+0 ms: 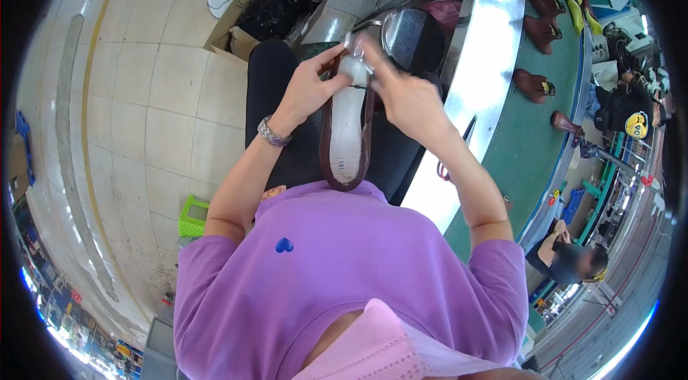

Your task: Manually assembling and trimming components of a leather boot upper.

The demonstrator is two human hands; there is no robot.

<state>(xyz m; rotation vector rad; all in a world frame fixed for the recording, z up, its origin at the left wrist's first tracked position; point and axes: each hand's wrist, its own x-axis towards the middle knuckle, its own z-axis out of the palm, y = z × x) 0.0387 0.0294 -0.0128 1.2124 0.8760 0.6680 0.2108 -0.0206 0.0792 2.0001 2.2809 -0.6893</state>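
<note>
A brown shoe lies upside down across my lap, its pale bottom facing up and one rounded end against my shirt. My left hand grips the far end of the shoe from the left side, thumb laid over the edge of the bottom. From the right, my right hand reaches to the same far end, its fingers smeared by motion. Something shiny and pale shows by the right fingertips; I cannot make out what it is. The hands partly hide that end of the shoe.
A cardboard box of black tangled material stands on the tiled floor, far left. Right of my knees is a metal ledge beside a green bench with several brown shoes. A green basket sits at left. Two other people are farther right.
</note>
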